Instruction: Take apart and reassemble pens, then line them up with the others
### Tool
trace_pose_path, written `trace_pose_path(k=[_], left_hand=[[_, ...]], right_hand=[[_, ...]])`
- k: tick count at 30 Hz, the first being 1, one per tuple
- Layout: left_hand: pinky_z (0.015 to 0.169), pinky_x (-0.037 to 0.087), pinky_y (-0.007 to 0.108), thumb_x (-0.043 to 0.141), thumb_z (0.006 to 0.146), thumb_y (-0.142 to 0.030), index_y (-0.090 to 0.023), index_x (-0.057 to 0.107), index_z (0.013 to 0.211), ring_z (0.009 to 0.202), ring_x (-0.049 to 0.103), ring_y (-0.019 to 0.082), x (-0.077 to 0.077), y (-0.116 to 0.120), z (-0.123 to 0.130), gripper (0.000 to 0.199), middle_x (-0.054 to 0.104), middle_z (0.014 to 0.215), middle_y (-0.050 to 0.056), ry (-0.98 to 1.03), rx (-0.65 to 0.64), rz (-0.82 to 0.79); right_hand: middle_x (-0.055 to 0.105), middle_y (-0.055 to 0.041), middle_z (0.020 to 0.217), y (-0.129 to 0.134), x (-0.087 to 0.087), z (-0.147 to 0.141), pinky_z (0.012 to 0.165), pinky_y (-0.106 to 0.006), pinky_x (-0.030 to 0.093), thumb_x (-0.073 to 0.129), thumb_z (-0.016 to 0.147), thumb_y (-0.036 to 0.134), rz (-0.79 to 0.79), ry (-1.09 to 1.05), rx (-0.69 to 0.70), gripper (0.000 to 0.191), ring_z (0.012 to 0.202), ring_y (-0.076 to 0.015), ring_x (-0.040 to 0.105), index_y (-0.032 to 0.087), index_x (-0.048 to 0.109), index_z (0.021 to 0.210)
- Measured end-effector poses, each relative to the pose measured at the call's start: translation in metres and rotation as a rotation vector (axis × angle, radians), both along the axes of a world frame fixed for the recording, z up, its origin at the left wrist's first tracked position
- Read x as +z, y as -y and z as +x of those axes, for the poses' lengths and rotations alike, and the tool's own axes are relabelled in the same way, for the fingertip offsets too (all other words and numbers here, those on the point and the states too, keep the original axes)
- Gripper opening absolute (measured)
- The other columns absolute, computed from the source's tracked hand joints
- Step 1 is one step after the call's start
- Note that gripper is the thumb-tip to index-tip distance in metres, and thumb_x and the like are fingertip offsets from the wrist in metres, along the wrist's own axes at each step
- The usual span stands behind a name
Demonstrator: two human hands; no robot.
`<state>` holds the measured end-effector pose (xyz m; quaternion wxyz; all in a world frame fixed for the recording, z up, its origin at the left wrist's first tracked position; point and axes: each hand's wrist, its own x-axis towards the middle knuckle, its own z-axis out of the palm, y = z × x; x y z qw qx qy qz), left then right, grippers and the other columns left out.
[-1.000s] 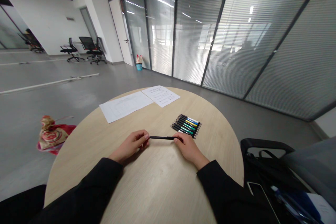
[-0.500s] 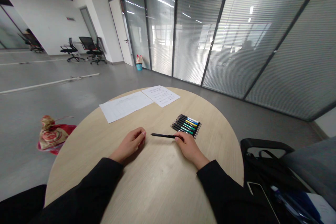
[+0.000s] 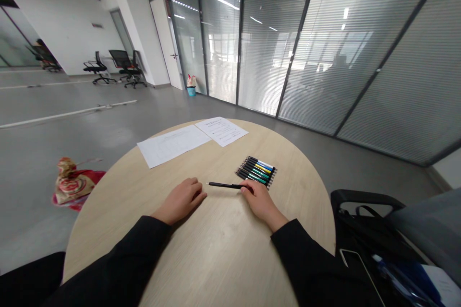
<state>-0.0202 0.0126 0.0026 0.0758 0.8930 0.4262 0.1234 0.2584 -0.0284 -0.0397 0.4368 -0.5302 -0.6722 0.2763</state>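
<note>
My right hand (image 3: 260, 202) pinches the rear end of a black pen (image 3: 225, 185), whose tip points left toward my left hand. Palm down on the round wooden table (image 3: 223, 254), my left hand (image 3: 181, 200) rests with its fingers slightly bent and the thumb apart, holding nothing. A short gap separates it from the pen's tip. Just beyond my right hand lies a row of several pens (image 3: 255, 170) side by side, with white, blue, yellow and green parts on black bodies.
Two printed sheets, one on the left (image 3: 175, 145) and one on the right (image 3: 221, 131), lie at the table's far edge. A red and tan bag (image 3: 72, 184) is on the floor at the left. A black chair (image 3: 367, 196) holding a bag stands at the right.
My left hand has turned from a loosely curled pose on its side to palm down, with the thumb out. My right hand and the pen have stayed nearly where they were.
</note>
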Motion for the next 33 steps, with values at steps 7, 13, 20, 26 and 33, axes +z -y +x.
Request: trace_pose_path(k=[7, 13, 20, 26, 33], left_hand=[[0.075, 0.042, 0.033, 0.052, 0.095, -0.036, -0.019, 0.058, 0.081, 0.083, 0.054, 0.022, -0.002, -0.002, 0.001, 0.023, 0.058, 0.089, 0.006, 0.087, -0.019, -0.083], [0.069, 0.041, 0.031, 0.057, 0.091, -0.039, -0.019, 0.06, 0.09, 0.075, 0.055, 0.019, -0.003, -0.003, -0.001, 0.021, 0.06, 0.083, 0.003, 0.211, 0.061, -0.192], [0.067, 0.043, 0.03, 0.051, 0.096, -0.043, -0.019, 0.063, 0.104, 0.071, 0.055, 0.017, -0.005, -0.004, 0.0, 0.028, 0.062, 0.084, 0.002, 0.401, 0.082, -0.217], [0.071, 0.044, 0.03, 0.052, 0.096, -0.044, -0.019, 0.066, 0.091, 0.076, 0.058, 0.019, 0.002, -0.001, 0.002, 0.029, 0.066, 0.085, 0.004, 0.427, 0.062, -0.233], [0.065, 0.045, 0.028, 0.056, 0.092, -0.044, -0.017, 0.064, 0.086, 0.071, 0.058, 0.017, 0.007, -0.002, 0.0, 0.028, 0.064, 0.076, 0.003, 0.584, 0.111, -0.296]], right_hand=[[0.071, -0.003, 0.085, -0.001, 0.0, 0.0, 0.074, -0.028, 0.044, 0.055, 0.09, 0.021, -0.003, 0.012, 0.002, 0.018, 0.08, -0.0182, 0.062, 0.018, 0.072, 0.092], [0.071, -0.0031, 0.084, 0.001, 0.002, -0.001, 0.073, -0.028, 0.043, 0.055, 0.09, 0.02, -0.007, 0.009, 0.002, 0.018, 0.078, -0.0179, 0.061, 0.018, 0.072, 0.092], [0.07, -0.0033, 0.084, 0.001, 0.003, 0.0, 0.073, -0.028, 0.043, 0.055, 0.09, 0.02, -0.013, 0.013, 0.026, 0.017, 0.078, -0.0181, 0.061, 0.018, 0.072, 0.092], [0.071, -0.0034, 0.085, 0.002, 0.005, -0.001, 0.074, -0.028, 0.043, 0.055, 0.09, 0.02, -0.016, 0.0, 0.027, 0.018, 0.079, -0.0179, 0.061, 0.018, 0.072, 0.092], [0.071, -0.0037, 0.085, 0.001, 0.003, 0.0, 0.072, -0.028, 0.045, 0.054, 0.088, 0.024, 0.008, -0.039, -0.009, 0.02, 0.077, -0.0179, 0.061, 0.017, 0.073, 0.094]])
